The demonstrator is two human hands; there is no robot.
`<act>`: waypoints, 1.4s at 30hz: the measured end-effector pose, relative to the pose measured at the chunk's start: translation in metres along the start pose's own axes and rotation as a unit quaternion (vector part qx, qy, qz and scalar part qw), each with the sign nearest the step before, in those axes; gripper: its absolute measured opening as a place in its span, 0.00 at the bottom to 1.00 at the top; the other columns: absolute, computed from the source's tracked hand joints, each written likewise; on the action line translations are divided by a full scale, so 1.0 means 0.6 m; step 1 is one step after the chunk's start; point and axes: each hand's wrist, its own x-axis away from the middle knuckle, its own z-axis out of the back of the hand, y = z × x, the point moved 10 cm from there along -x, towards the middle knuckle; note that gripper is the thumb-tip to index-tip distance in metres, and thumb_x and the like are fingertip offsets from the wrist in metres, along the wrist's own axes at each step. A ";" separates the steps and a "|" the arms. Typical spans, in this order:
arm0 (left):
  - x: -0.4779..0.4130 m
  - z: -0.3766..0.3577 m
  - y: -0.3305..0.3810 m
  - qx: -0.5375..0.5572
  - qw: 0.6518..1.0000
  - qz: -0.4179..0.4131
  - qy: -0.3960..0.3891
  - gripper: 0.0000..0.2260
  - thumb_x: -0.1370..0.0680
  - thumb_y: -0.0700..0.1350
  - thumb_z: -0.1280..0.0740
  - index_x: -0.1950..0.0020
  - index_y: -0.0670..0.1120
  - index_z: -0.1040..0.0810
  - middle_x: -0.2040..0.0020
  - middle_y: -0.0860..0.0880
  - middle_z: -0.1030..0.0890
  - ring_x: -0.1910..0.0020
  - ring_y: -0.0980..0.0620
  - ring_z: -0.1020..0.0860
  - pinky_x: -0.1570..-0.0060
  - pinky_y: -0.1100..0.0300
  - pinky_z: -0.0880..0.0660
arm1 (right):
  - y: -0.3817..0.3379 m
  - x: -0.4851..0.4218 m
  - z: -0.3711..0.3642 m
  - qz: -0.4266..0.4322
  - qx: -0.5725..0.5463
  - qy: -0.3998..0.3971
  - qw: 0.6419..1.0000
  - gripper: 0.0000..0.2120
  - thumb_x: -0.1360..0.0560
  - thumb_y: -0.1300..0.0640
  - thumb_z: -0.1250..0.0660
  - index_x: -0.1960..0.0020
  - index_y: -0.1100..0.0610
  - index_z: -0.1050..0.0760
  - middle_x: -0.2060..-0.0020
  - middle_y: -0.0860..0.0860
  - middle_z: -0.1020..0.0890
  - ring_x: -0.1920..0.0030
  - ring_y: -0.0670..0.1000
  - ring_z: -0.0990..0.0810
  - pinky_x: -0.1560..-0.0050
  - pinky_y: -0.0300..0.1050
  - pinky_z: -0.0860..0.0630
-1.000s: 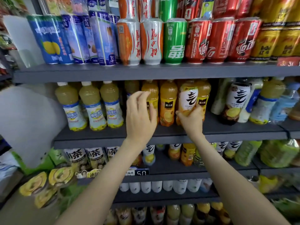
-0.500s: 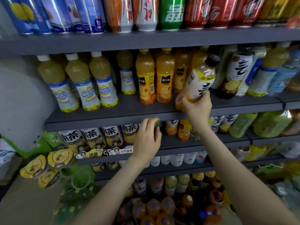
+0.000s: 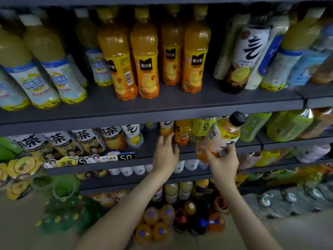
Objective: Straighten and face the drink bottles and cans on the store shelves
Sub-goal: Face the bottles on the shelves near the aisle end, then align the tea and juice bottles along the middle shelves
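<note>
One at a time, by the look of it: gripping a black-capped bottle (image 3: 223, 136) in the right hand (image 3: 222, 161), curling fingers and thumb round its lower body, tilting its neck up and to the right, and carrying it out in front of the lower shelf (image 3: 147, 150) rather than standing it on any board. Gripping low, probably to leave the label free for turning outward and to land the base first. Reaching in with the left hand (image 3: 166, 154), fingers straight and spread, holding nothing, just beside the small orange bottles (image 3: 182, 131) standing deeper on that shelf; touching them or not, impossible to tell. Likely steadying or clearing a slot for the carried bottle. Leaving the tall orange juice bottles (image 3: 144, 56) upright on the upper shelf (image 3: 180, 105), mostly facing forward, while noting a barcode turned out on one. Risking a knock against neighbours with such a tilt.
</note>
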 end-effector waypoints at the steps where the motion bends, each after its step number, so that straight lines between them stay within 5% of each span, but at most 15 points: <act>1: -0.008 -0.016 -0.003 0.011 1.000 0.009 0.009 0.18 0.22 0.43 0.37 0.31 0.46 0.31 0.39 0.46 0.31 0.41 0.46 0.26 0.48 0.54 0.27 | 0.022 -0.007 -0.001 -0.008 0.001 -0.006 1.000 0.21 0.33 0.59 0.23 0.49 0.44 0.29 0.52 0.41 0.20 0.52 0.37 0.22 0.55 0.32 0.27; 9: -0.047 -0.116 -0.058 0.088 0.988 0.089 0.095 0.23 0.25 0.43 0.32 0.32 0.41 0.33 0.38 0.40 0.28 0.42 0.42 0.26 0.46 0.53 0.28 | 0.130 -0.068 -0.035 -0.007 -0.013 -0.039 0.999 0.21 0.34 0.57 0.23 0.47 0.47 0.30 0.53 0.38 0.22 0.56 0.28 0.24 0.60 0.25 0.28; 17: -0.075 -0.177 -0.072 0.048 0.978 0.035 0.201 0.34 0.28 0.49 0.28 0.28 0.40 0.40 0.35 0.42 0.32 0.35 0.45 0.34 0.40 0.54 0.31 | 0.205 -0.083 -0.036 0.036 -0.044 -0.026 0.998 0.20 0.34 0.54 0.22 0.50 0.41 0.27 0.55 0.32 0.21 0.51 0.40 0.19 0.53 0.57 0.19; 22: -0.088 -0.177 -0.074 -0.001 0.972 0.033 0.234 0.33 0.29 0.53 0.28 0.30 0.39 0.35 0.41 0.41 0.31 0.39 0.43 0.34 0.43 0.51 0.30 | 0.205 -0.082 -0.016 0.101 -0.064 0.002 0.993 0.22 0.33 0.59 0.23 0.43 0.50 0.26 0.50 0.37 0.21 0.50 0.30 0.24 0.48 0.39 0.24; 27: -0.057 -0.172 -0.080 0.064 0.974 0.011 0.216 0.32 0.28 0.53 0.28 0.30 0.42 0.35 0.39 0.43 0.26 0.39 0.44 0.27 0.45 0.52 0.28 | 0.209 -0.075 -0.035 0.094 -0.045 0.002 0.995 0.18 0.35 0.54 0.22 0.50 0.42 0.26 0.54 0.34 0.20 0.50 0.39 0.20 0.52 0.51 0.19; 30: -0.009 -0.149 -0.105 0.118 0.966 -0.005 0.229 0.32 0.29 0.54 0.27 0.30 0.42 0.33 0.42 0.45 0.23 0.44 0.46 0.23 0.50 0.58 0.27 | 0.200 -0.068 -0.060 0.104 -0.027 -0.007 0.994 0.18 0.35 0.53 0.23 0.48 0.48 0.24 0.52 0.41 0.19 0.49 0.39 0.21 0.48 0.42 0.20; 34: 0.049 -0.094 -0.157 0.172 0.946 -0.007 0.275 0.30 0.32 0.62 0.30 0.38 0.44 0.28 0.48 0.49 0.19 0.51 0.54 0.20 0.55 0.75 0.29 | 0.168 -0.068 -0.097 0.137 0.065 0.010 0.988 0.24 0.34 0.46 0.24 0.42 0.53 0.25 0.49 0.47 0.20 0.48 0.46 0.22 0.51 0.44 0.24; 37: 0.071 -0.055 -0.176 0.171 0.943 -0.004 0.285 0.28 0.31 0.63 0.34 0.40 0.45 0.28 0.51 0.50 0.19 0.53 0.61 0.22 0.55 0.78 0.31 | 0.148 -0.070 -0.140 0.155 0.141 0.021 0.978 0.30 0.33 0.45 0.25 0.37 0.56 0.29 0.44 0.50 0.21 0.44 0.52 0.24 0.52 0.41 0.32; 42: 0.085 -0.016 -0.186 0.168 0.955 0.010 0.245 0.31 0.31 0.62 0.30 0.39 0.41 0.26 0.52 0.52 0.19 0.54 0.69 0.24 0.56 0.80 0.32 | 0.126 -0.064 -0.195 0.190 0.198 0.023 0.961 0.33 0.31 0.47 0.26 0.35 0.63 0.35 0.42 0.57 0.29 0.42 0.58 0.28 0.54 0.50 0.27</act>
